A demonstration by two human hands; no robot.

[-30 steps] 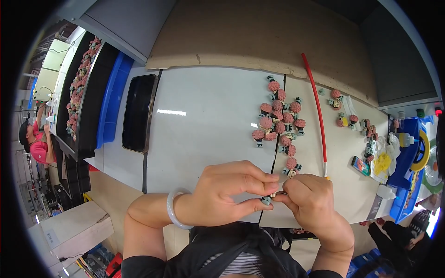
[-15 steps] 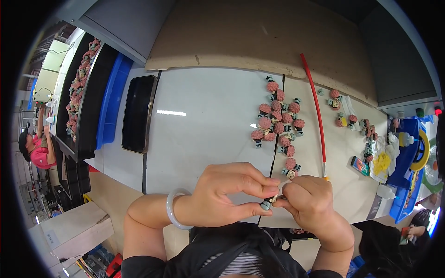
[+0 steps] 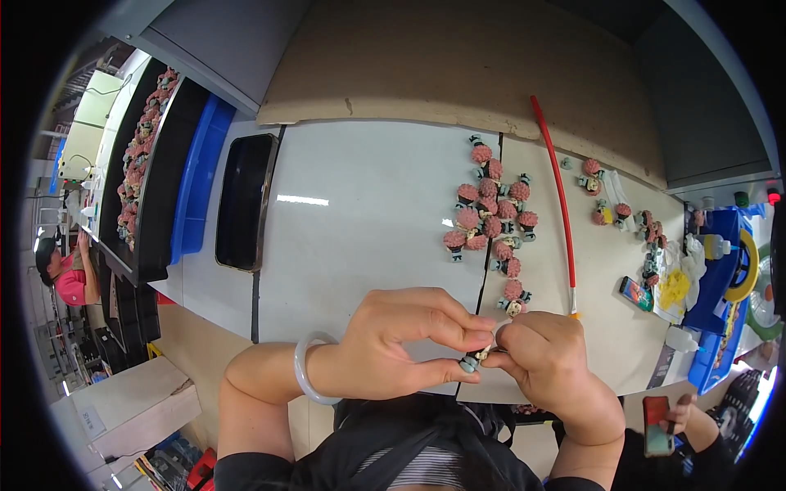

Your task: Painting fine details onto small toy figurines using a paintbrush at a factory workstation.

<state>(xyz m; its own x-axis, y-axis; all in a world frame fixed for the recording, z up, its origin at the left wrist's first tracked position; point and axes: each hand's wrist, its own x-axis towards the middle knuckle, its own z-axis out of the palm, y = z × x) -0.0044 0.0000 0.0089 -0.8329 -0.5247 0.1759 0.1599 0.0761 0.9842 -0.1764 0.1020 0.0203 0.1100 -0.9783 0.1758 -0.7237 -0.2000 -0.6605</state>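
Note:
Between the thumb and fingers of my left hand (image 3: 413,340) is a small painted figurine (image 3: 471,362) with pale blue-grey feet and a dark, cream-marked body. My right hand (image 3: 542,352) is closed in a pinch right against the figurine's other side; what lies in its fingertips is mostly hidden, though a bit of white shows above the thumb. Just beyond my hands, a loose column of similar figurines (image 3: 491,225) with bumpy pink heads lies on the white table (image 3: 368,229), one of them close to my right knuckles.
A red-handled brush (image 3: 557,188) lies right of the figurines. Farther right are more figurines, a small bottle (image 3: 681,339), yellow-stained tissue (image 3: 675,286) and a blue bin (image 3: 712,327). At left are a black phone (image 3: 244,200), a blue tray (image 3: 196,180) and co-worker (image 3: 72,278). Another person's hand holds a phone (image 3: 657,425).
The figurine has shifted slightly left in my fingers, and my right hand has barely moved. At lower right, another person's hand with a phone has come nearer. The co-worker at left has lowered their arms.

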